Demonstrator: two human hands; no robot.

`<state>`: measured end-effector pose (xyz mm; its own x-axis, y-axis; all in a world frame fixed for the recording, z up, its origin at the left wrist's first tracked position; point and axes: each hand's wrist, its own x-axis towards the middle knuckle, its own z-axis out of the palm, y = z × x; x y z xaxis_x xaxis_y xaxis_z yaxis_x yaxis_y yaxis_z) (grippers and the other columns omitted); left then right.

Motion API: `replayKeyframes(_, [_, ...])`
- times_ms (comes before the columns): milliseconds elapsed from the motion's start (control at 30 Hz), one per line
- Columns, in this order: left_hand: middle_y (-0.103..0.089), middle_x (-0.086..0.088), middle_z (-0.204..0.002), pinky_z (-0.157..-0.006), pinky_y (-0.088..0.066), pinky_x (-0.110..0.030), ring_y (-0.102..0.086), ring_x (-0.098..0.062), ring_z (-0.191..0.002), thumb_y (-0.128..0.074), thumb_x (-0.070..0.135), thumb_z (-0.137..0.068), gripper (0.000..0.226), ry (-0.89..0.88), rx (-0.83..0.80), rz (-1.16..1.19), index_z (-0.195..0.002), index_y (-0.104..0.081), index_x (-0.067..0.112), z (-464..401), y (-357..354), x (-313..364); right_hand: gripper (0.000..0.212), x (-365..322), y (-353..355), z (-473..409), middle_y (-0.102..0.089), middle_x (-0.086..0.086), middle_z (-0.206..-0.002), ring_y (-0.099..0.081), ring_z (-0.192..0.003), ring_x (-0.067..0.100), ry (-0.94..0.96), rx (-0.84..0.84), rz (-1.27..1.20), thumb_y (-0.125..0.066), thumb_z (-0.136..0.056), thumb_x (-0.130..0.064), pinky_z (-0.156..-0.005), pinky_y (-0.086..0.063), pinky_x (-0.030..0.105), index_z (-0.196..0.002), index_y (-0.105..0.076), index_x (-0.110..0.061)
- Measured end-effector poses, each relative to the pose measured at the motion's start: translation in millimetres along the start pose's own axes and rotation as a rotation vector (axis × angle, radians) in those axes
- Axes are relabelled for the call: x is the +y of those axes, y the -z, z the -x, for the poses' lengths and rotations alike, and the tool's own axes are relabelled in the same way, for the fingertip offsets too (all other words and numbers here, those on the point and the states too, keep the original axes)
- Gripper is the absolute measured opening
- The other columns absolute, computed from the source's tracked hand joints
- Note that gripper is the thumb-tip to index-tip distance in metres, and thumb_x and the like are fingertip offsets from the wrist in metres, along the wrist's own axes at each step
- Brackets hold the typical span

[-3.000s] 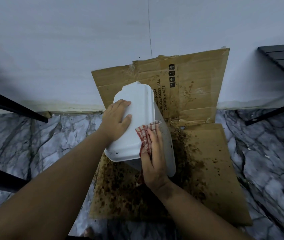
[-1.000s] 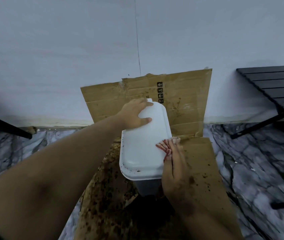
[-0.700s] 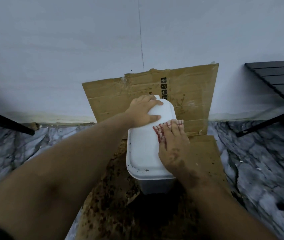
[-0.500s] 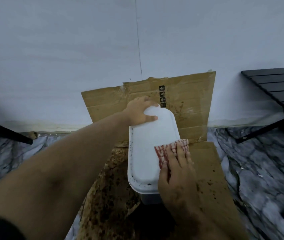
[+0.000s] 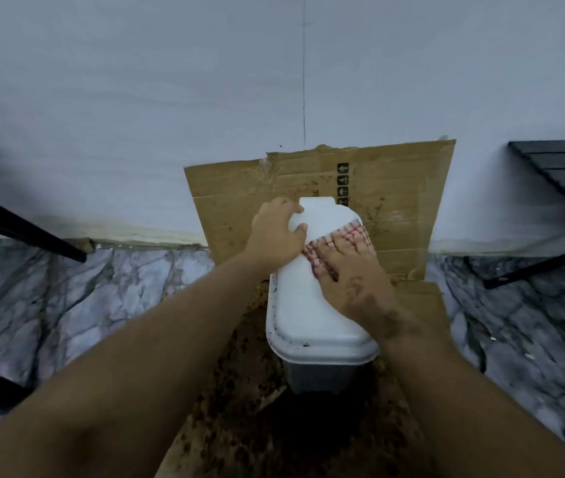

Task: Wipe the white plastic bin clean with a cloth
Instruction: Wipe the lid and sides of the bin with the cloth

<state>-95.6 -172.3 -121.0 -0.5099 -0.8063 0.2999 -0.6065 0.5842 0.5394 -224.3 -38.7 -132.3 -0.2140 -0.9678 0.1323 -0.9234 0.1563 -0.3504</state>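
Right hand [image 5: 350, 281] lies flat, fingers together and stretched out, pressing a red-checked cloth [image 5: 343, 241] onto the top of the white plastic bin [image 5: 308, 305]; the cloth is pinned under the palm and fingers, not gripped in a fist, and its far edge shows beyond the fingertips near the bin's far right edge. Just beside it, the left hand [image 5: 276, 236] curls over the far left corner of the bin, fingers bent around the rim, bracing it.

The bin stands on a flattened sheet of cardboard [image 5: 408, 305], toward the sheet's far edge where the cardboard folds up against the wall [image 5: 170, 98]. Its broad white top faces the camera. Dark specks cling along the left rim and the near rim (the middle looks clean already). The cardboard near the bin's left side and toward the near edge is heavily spotted with brown.

To wipe well, I judge the flat palm should keep even pressure and draw long overlapping strokes toward the near rim, then run the cloth's edge into the groove where the specks sit. The bracing hand should hold firm so the bin does not tip or slide. Folding the cloth to a clean face would avoid smearing dirt back.
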Motion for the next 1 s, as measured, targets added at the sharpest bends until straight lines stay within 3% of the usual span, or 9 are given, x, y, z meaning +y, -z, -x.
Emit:
replayKeyframes(100, [-0.06,-0.006,-0.119,-0.094,-0.039,-0.037,-0.051,-0.025,-0.111,-0.053,0.042,-0.081,0.051,-0.046,0.082,0.065,-0.118,-0.064,0.008,42,-7,9,0.051,9,2,-13,-0.03,0.008,-0.16,-0.015,-0.152,0.024,-0.001,0.01,-0.189,-0.05,-0.1,-0.03,-0.124,0.005,0.031,-0.148,-0.043,-0.017])
replayKeyframes(233, [-0.057,-0.01,-0.129,-0.1,-0.039,-0.038,-0.051,-0.029,-0.119,-0.055,0.052,-0.076,0.073,-0.158,-0.042,-0.026,-0.131,-0.056,0.004,60,-10,18,0.057,21,15,3,-0.024,-0.005,-0.158,-0.012,-0.152,0.016,-0.063,0.043,-0.463,-0.057,-0.093,-0.008,-0.121,-0.01,0.025,-0.148,-0.043,-0.013])
replayKeyframes(400, [-0.046,-0.011,-0.144,-0.112,-0.026,-0.032,-0.038,-0.026,-0.135,-0.062,0.044,-0.078,0.078,-0.061,-0.137,0.091,-0.144,-0.045,0.005,67,-3,13,0.058,23,16,-1,0.001,0.002,-0.167,0.01,-0.153,0.024,-0.038,-0.154,-0.203,-0.047,-0.1,-0.025,-0.124,0.001,0.041,-0.155,-0.029,-0.024])
replayKeyframes(500, [-0.049,-0.006,-0.132,-0.102,-0.036,-0.023,-0.045,-0.017,-0.123,-0.068,0.03,-0.084,0.061,0.083,-0.105,0.333,-0.137,-0.05,0.005,62,9,17,0.058,-4,12,-16,0.002,0.004,-0.167,0.011,-0.152,0.029,-0.005,-0.218,-0.034,-0.036,-0.101,-0.035,-0.121,0.011,0.048,-0.157,-0.019,-0.03])
replayKeyframes(567, [-0.051,-0.007,-0.126,-0.099,-0.041,-0.025,-0.046,-0.013,-0.115,-0.069,0.016,-0.089,0.046,0.127,-0.075,0.393,-0.131,-0.054,0.006,61,15,20,0.06,-21,12,-19,-0.001,0.005,-0.167,0.007,-0.153,0.028,0.01,-0.221,-0.07,-0.036,-0.1,-0.032,-0.12,0.012,0.05,-0.157,-0.017,-0.03])
replayKeyframes(633, [-0.054,-0.009,-0.125,-0.1,-0.04,-0.027,-0.046,-0.012,-0.113,-0.069,0.017,-0.088,0.043,0.118,-0.073,0.371,-0.129,-0.057,0.007,62,17,21,0.061,-23,22,-16,-0.014,0.005,-0.165,-0.003,-0.153,0.027,-0.011,-0.166,-0.231,-0.042,-0.098,-0.025,-0.122,0.006,0.048,-0.157,-0.024,-0.026])
replayKeyframes(700, [-0.053,-0.007,-0.13,-0.103,-0.036,-0.026,-0.045,-0.011,-0.117,-0.07,0.018,-0.087,0.049,0.074,-0.124,0.33,-0.133,-0.056,0.008,65,17,22,0.061,-6,30,-9,-0.022,0.003,-0.163,-0.009,-0.152,0.026,-0.018,-0.092,-0.23,-0.048,-0.097,-0.029,-0.122,0.003,0.045,-0.155,-0.029,-0.024])
replayKeyframes(833, [-0.043,-0.008,-0.146,-0.114,-0.028,-0.032,-0.038,-0.022,-0.135,-0.07,0.03,-0.084,0.067,0.006,-0.239,0.106,-0.145,-0.049,0.008,66,15,19,0.064,22,24,6,0.003,-0.002,-0.167,0.012,-0.152,0.029,-0.034,-0.217,-0.103,-0.041,-0.101,-0.044,-0.123,0.004,0.047,-0.158,-0.015,-0.029])
replayKeyframes(1000, [-0.049,-0.01,-0.138,-0.112,-0.034,-0.034,-0.045,-0.027,-0.131,-0.061,0.035,-0.074,0.073,0.033,-0.268,0.069,-0.14,-0.053,0.006,61,26,19,0.065,-6,10,14,0.006,0.007,-0.166,0.017,-0.149,0.042,-0.103,-0.157,-0.04,-0.033,-0.102,-0.047,-0.122,0.002,0.054,-0.158,-0.012,-0.024])
